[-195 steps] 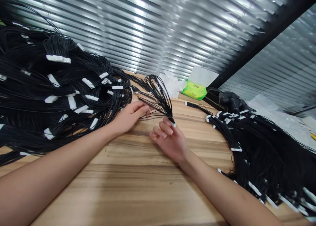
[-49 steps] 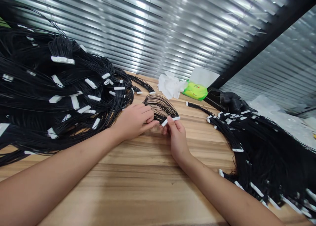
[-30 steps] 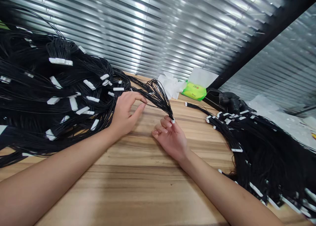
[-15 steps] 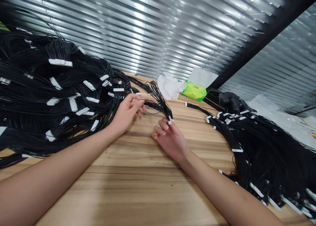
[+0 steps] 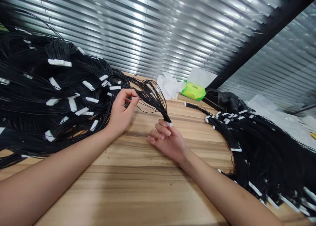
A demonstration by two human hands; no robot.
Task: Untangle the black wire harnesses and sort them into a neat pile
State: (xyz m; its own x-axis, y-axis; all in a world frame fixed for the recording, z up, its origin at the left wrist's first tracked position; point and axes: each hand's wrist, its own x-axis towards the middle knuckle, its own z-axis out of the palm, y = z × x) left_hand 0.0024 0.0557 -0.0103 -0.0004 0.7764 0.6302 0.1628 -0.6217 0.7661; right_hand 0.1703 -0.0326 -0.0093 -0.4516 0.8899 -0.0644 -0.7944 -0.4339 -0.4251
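Observation:
My right hand (image 5: 168,137) grips the white connector (image 5: 169,124) at the end of a bundle of thin black wires (image 5: 154,100). From that connector the wires fan up and left toward the big heap. Thumb and forefinger of my left hand (image 5: 123,110) pinch a thin black wire (image 5: 139,97) at the bundle's left side. Just left of that hand lies a large heap of black wire harnesses (image 5: 29,84) with many white connectors.
A second pile of black harnesses (image 5: 266,153) covers the right side of the wooden table (image 5: 138,186). At the back are crumpled white tissues (image 5: 169,86), a green tissue pack (image 5: 193,91) and a black object (image 5: 229,100). Behind rises a corrugated metal wall (image 5: 118,28).
My left hand has drawn slightly left and up, its fingers now pinching a wire. The bundle has narrowed near the connector, which my right hand has tilted a little.

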